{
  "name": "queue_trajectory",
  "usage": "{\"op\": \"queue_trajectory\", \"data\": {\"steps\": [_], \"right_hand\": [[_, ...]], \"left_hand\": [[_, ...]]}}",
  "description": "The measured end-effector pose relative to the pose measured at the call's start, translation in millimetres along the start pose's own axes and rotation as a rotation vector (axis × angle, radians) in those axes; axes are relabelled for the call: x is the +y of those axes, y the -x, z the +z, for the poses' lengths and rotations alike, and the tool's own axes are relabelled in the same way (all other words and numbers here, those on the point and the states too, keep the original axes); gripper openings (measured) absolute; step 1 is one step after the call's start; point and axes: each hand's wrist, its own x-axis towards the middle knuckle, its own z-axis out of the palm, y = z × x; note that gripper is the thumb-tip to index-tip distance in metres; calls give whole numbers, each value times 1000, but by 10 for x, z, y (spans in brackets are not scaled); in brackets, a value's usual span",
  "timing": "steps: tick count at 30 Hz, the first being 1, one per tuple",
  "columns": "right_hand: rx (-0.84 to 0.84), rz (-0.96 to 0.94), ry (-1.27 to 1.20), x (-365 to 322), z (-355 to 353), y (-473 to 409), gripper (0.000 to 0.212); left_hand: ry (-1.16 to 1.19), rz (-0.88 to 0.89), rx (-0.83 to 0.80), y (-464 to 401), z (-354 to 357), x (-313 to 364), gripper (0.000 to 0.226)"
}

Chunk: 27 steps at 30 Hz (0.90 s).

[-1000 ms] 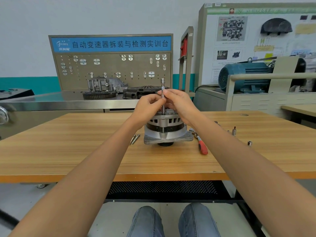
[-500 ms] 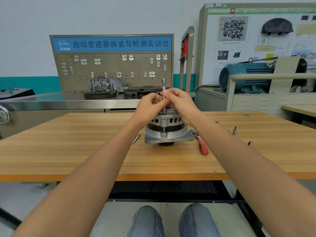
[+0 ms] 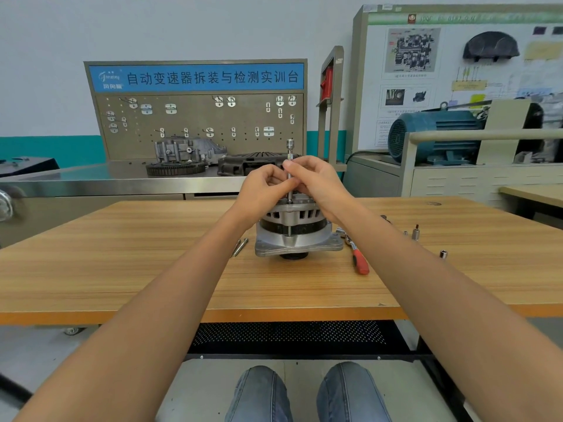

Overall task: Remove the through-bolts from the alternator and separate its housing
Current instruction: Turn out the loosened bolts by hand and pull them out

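With my left hand point(image 3: 264, 190) and right hand point(image 3: 316, 185) both pinching the thin upright driver point(image 3: 289, 166) over the alternator point(image 3: 297, 229) standing mid-table point(image 3: 122, 269), I'm unscrewing a through-bolt, I judge; next I'd twirl it out straight, without tilting.

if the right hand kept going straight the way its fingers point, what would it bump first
The left hand: the right hand points leftward at it across the thin extension bar both pinch. Depth is unclear.
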Motion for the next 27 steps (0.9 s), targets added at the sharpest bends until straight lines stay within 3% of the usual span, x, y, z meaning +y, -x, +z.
{"op": "queue_trajectory", "data": {"steps": [3,18,23,27], "right_hand": [[-12,-13,-4,8,-15,1,6],[-22,23,-21,11,-20,-20,23],[-11,-14,7,10,-21,-1,6],[-15,-15,2,13,-25,-3,4]], "left_hand": [[-19,-8,22,-5,9,0,17],[-14,7,-12,26,7,26,11],[-22,7,13,16,19,18,15],[-22,4,10,14,15,17,10]]}}
